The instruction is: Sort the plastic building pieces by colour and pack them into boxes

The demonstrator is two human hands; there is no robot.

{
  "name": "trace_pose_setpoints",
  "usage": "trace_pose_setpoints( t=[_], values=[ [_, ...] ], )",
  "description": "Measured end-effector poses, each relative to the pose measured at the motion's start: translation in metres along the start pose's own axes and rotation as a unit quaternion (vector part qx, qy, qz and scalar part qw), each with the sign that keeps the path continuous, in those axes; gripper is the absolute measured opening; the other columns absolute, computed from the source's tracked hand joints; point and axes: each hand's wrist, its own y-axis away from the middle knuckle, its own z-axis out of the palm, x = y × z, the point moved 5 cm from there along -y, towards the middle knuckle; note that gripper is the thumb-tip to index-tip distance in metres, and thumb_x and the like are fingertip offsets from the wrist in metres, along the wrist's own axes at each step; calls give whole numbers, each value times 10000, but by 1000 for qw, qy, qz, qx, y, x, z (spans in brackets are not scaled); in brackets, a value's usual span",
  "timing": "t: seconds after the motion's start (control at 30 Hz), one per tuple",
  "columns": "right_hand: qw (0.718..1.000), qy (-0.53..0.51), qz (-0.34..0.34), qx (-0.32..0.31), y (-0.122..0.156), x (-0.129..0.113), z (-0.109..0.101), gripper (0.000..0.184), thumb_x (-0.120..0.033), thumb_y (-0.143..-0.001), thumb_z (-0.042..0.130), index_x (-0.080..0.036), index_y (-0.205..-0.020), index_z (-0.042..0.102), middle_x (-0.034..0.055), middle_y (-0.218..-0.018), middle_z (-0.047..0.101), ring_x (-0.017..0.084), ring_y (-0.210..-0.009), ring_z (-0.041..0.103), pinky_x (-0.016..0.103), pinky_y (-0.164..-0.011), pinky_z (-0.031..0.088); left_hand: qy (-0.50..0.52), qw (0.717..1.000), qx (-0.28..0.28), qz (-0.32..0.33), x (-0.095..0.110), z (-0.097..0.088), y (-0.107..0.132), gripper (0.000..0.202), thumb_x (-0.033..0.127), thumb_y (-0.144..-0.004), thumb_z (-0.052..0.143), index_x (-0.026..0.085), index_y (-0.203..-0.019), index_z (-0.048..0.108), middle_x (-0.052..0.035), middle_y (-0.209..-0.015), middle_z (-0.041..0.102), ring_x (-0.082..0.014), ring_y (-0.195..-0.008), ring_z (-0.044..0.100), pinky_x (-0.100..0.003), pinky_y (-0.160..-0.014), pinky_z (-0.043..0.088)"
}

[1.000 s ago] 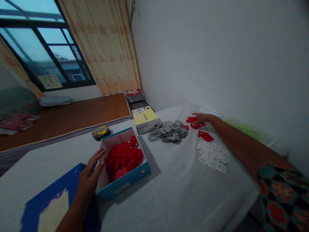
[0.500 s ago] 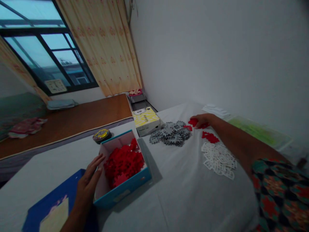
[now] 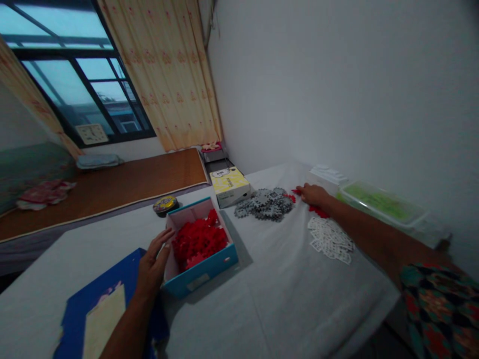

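My left hand [image 3: 152, 263] lies open, its fingers flat against the left wall of a light blue box [image 3: 204, 272]. The box holds a heap of red interlocking pieces [image 3: 199, 241]. My right hand [image 3: 313, 194] reaches far across the white sheet, with its fingers curled down over a few loose red pieces [image 3: 319, 212] at the far side. To its left lies a pile of grey pieces [image 3: 264, 204]. Close in front of my right forearm lies a patch of white pieces [image 3: 331, 240].
A dark blue lid [image 3: 93, 299] lies by my left wrist. A yellow tissue box [image 3: 229, 185] and a round tin [image 3: 165, 204] stand behind the blue box. A clear container with green contents [image 3: 377, 204] sits by the wall. A wooden platform [image 3: 112, 184] runs under the window.
My right hand drew its fingers in over the loose red pieces, and fewer of them show. The view swung slightly. My left hand stayed on the box.
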Motion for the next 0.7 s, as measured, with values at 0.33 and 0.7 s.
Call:
trace_pose_setpoints(
  t=[0.33, 0.7],
  values=[
    [990, -104, 29, 92, -4, -9, -68, 465, -301, -899, 516, -185, -1348, 561, 114, -1193, 686, 280, -1112, 619, 378, -947, 489, 12, 999, 14, 30, -7, 5, -2, 386, 409, -868, 481, 231, -1143, 684, -81, -1358, 586, -265, -1331, 477, -474, -1170, 309],
    [778, -547, -242, -193, 77, -334, -103, 537, -389, -875, 671, -219, -1361, 518, 106, -1214, 672, 201, -921, 673, 343, -763, 591, 19, 997, 38, 61, -8, 9, 2, 390, 282, -871, 470, 210, -1210, 648, -102, -1356, 562, -247, -1322, 474, -475, -1157, 329]
  ],
)
